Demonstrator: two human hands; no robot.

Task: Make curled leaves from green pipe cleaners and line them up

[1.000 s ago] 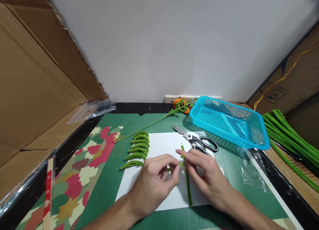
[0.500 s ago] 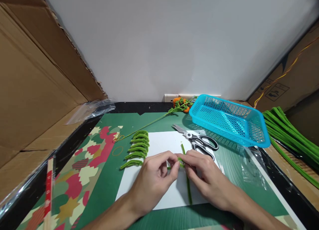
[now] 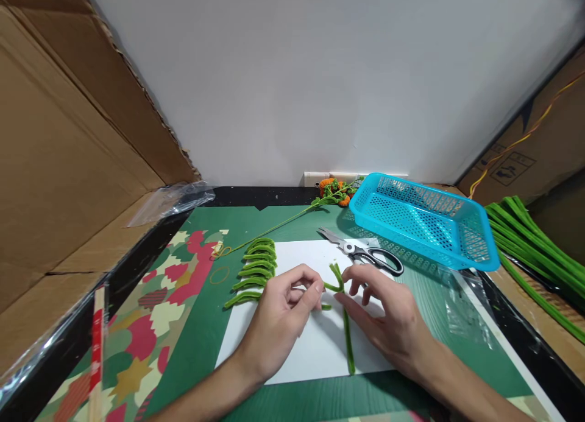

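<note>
My left hand [image 3: 287, 315] pinches the end of a short green pipe cleaner [image 3: 333, 286], which bends around a longer green pipe cleaner [image 3: 348, 340] near its top. The longer one lies nearly upright on white paper [image 3: 304, 355], its lower end by the paper's front edge. My right hand [image 3: 388, 309] is at the crossing, thumb and fingers apart on either side of it. Another short green piece [image 3: 326, 307] shows beside my left fingertips, partly hidden. Several curved green pipe cleaner pieces [image 3: 258, 265] lie in a row on the left.
Black-handled scissors [image 3: 361, 250] lie behind my right hand. A blue plastic basket [image 3: 425, 242] stands at the back right, with long green pipe cleaners [image 3: 534, 245] beyond it. Orange flowers [image 3: 333, 187] on a green stem lie at the back. Cardboard [image 3: 68, 136] walls the left side.
My right thumb and fingers have parted from their pinch at the crossing. The short pipe cleaner now shows bent against the longer one, with its end still in my left fingers.
</note>
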